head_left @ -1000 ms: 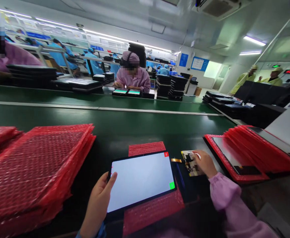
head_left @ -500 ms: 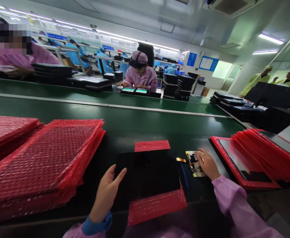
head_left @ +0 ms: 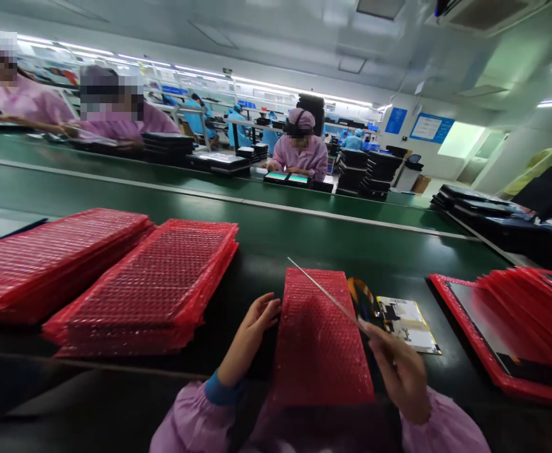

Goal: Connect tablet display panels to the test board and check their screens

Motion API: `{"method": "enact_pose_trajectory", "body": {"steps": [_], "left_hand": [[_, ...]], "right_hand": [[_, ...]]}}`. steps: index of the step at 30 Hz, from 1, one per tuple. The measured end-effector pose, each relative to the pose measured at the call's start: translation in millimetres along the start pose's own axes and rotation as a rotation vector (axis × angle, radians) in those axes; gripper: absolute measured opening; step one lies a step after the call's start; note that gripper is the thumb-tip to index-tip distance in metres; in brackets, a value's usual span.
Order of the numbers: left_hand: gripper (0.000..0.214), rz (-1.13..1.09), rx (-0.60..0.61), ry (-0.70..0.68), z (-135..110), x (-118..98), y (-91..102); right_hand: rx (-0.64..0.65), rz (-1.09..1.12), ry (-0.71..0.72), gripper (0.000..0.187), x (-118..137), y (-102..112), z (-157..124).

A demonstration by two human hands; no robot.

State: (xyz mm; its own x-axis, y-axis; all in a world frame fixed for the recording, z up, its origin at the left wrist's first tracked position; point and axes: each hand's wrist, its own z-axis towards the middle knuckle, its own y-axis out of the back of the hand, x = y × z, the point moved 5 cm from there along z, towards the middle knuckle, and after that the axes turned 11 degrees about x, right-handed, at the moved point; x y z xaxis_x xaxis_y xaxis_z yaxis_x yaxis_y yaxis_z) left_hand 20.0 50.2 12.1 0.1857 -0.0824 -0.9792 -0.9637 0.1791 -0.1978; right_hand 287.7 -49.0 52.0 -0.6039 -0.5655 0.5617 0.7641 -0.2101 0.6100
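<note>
Two stacks of red bubble wrap (head_left: 156, 277) lie on the tabletop (head_left: 276, 236); then the left hand (head_left: 250, 336), fingers parted and empty, just beside a red sheet (head_left: 320, 358); over it slants a thin panel (head_left: 322, 289) seen edge-on, pinched by the right hand (head_left: 401, 365); behind that, a flat board (head_left: 412, 321)

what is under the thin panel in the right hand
Below the thin panel, seen edge-on in the right hand, lies a red bubble-wrap sheet. Anything beneath the sheet is hidden.
</note>
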Motion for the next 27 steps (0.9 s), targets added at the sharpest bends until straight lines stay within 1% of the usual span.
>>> {"method": "enact_pose_trajectory", "body": {"steps": [1, 2, 3, 5, 6, 7, 8, 9, 10, 11, 13, 14, 15, 16, 17, 18, 20, 23, 27], "left_hand": [[0.06, 0.01, 0.005, 0.013, 1, 3, 1.4], [0.06, 0.022, 0.004, 0.016, 1, 5, 2.9], [0.061, 0.036, 0.001, 0.013, 2, 7, 4.3], [0.062, 0.068, -0.001, -0.004, 3, 7, 5.7], [0.061, 0.084, 0.008, -0.016, 4, 6, 5.1], [0.058, 0.1, 0.027, -0.026, 5, 4, 3.3], [0.055, 0.116, 0.059, -0.03, 6, 2, 0.2], [0.051, 0.131, 0.1, -0.027, 6, 0, -4.2], [0.047, 0.146, 0.15, -0.014, 7, -1, -9.8], [0.045, 0.161, 0.204, 0.008, 8, -1, -16.3], [0.042, 0.193, 0.307, 0.068, 9, 3, -30.3], [0.042, 0.21, 0.348, 0.096, 9, 7, -37.0], [0.042, 0.229, 0.381, 0.118, 9, 10, -43.1], [0.042, 0.25, 0.404, 0.132, 10, 13, -48.4], [0.041, 0.273, 0.418, 0.135, 10, 15, -52.7], [0.04, 0.3, 0.421, 0.13, 10, 17, -55.9], [0.037, 0.354, 0.414, 0.112, 10, 19, -59.9], [0.037, 0.42, 0.384, 0.084, 9, 22, -61.9], [0.039, 0.478, 0.348, 0.067, 7, 26, -61.9]], "right_hand": [[0.083, -0.092, 0.129, 0.041, 3, -7, 2], [0.162, -0.174, 0.226, 0.047, 4, -15, 2], [0.226, -0.247, 0.279, 0.051, 2, -24, 1], [0.32, -0.35, 0.288, 0.052, -6, -40, 0], [0.378, -0.373, 0.274, 0.049, -10, -47, -2], [0.44, -0.38, 0.27, 0.045, -11, -52, -3], [0.492, -0.373, 0.271, 0.045, -11, -56, -4], [0.526, -0.354, 0.267, 0.049, -9, -59, -4], [0.539, -0.329, 0.249, 0.051, -6, -60, -3], [0.531, -0.299, 0.202, 0.048, -3, -60, 0], [0.521, -0.233, 0.012, 0.03, 2, -62, 10], [0.55, -0.194, -0.104, 0.022, 3, -66, 15], [0.601, -0.152, -0.209, 0.02, 3, -71, 19], [0.661, -0.109, -0.291, 0.024, 3, -77, 24], [0.718, -0.067, -0.344, 0.029, 4, -83, 28], [0.76, -0.033, -0.369, 0.033, 4, -88, 32], [0.797, 0.006, -0.379, 0.034, 2, -93, 39], [0.808, 0.027, -0.371, 0.032, -2, -96, 44], [0.794, 0.025, -0.378, 0.032, -1, -96, 38]]}}
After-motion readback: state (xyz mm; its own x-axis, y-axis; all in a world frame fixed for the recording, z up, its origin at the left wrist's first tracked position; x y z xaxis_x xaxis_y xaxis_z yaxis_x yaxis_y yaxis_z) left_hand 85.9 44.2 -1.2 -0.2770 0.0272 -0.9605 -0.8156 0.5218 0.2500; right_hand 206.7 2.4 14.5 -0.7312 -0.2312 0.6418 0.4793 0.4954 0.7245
